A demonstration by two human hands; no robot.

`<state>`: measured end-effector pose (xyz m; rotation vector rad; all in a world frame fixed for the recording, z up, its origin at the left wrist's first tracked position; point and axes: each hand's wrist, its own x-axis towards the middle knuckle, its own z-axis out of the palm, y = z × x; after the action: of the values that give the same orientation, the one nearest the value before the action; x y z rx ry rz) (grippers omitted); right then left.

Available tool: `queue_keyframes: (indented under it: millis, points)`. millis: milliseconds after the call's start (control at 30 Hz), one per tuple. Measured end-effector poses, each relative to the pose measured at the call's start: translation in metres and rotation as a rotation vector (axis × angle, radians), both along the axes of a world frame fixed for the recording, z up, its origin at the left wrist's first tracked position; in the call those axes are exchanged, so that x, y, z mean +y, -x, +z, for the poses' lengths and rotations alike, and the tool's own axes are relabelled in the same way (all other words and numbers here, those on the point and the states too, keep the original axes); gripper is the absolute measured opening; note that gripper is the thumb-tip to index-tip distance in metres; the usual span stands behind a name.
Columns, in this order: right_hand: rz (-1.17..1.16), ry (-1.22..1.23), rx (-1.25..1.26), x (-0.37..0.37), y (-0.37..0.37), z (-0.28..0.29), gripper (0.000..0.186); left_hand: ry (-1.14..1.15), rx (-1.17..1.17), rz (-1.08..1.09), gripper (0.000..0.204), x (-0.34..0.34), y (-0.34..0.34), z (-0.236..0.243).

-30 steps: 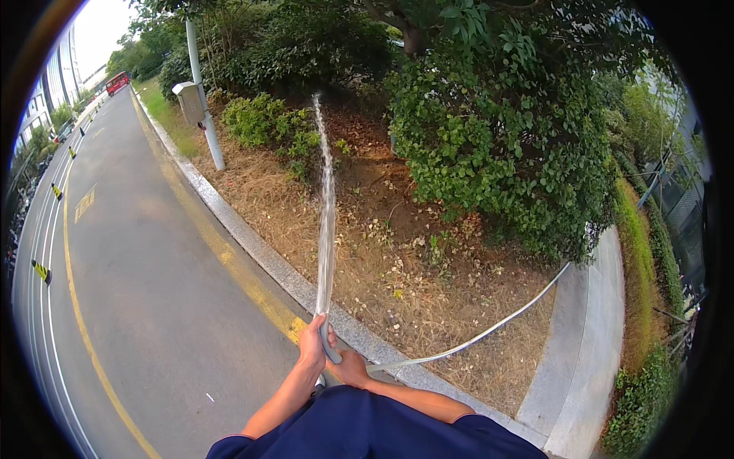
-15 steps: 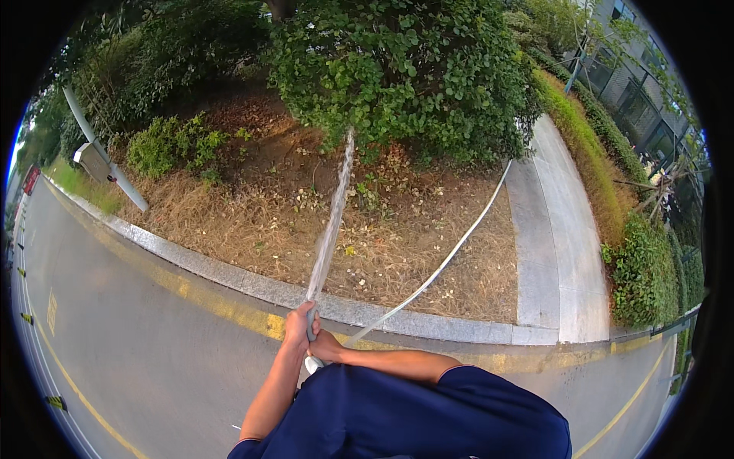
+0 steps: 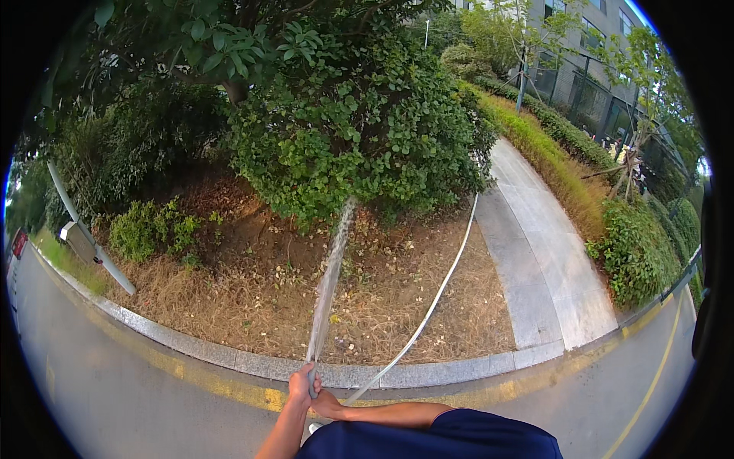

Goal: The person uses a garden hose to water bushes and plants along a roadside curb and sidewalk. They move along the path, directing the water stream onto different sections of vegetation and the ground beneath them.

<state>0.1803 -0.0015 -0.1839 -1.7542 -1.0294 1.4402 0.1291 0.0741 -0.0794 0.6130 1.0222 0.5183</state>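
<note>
A grey hose end (image 3: pixel 312 380) points away from me, gripped near the lower middle of the view. My left hand (image 3: pixel 300 385) is closed round it, thumb along the top. Just below and to the right, my right hand (image 3: pixel 327 405) is closed at the hose, its forearm coming in from the right; its fingers are partly hidden. A stream of water (image 3: pixel 329 287) leaves the hose and reaches the ground under a large green bush (image 3: pixel 359 145). A long white hose (image 3: pixel 430 310) curves from beside my right hand over dry grass toward the bush's right side.
A stone kerb (image 3: pixel 252 363) separates the road (image 3: pixel 153 382) from the planted bed. Right of the bed runs a paved path (image 3: pixel 547 229), with a trimmed shrub (image 3: pixel 642 249) beyond. A slanted pole (image 3: pixel 88 229) carries a metal box (image 3: pixel 78 242) at left.
The view has tilted upward, so my hands and the kerb sit lower in the picture and more of the bush and building shows. Both hands keep their hold, and water still flows.
</note>
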Motion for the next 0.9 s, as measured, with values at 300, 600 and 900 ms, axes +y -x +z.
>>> queue_keyframes:
  millis: [300, 600, 900]
  points:
    - [0.071, 0.14, -0.023, -0.003, -0.012, 0.066, 0.055, -0.017, -0.001, 0.037, 0.024, -0.009, 0.008, 0.005]
    - [0.016, 0.151, -0.084, -0.015, -0.008, 0.06, 0.057, 0.002, -0.008, -0.002, 0.021, -0.01, 0.002, 0.0]
    - [0.001, 0.098, -0.073, -0.002, -0.008, -0.018, 0.054, -0.005, -0.007, 0.012, 0.023, -0.007, -0.009, 0.0]
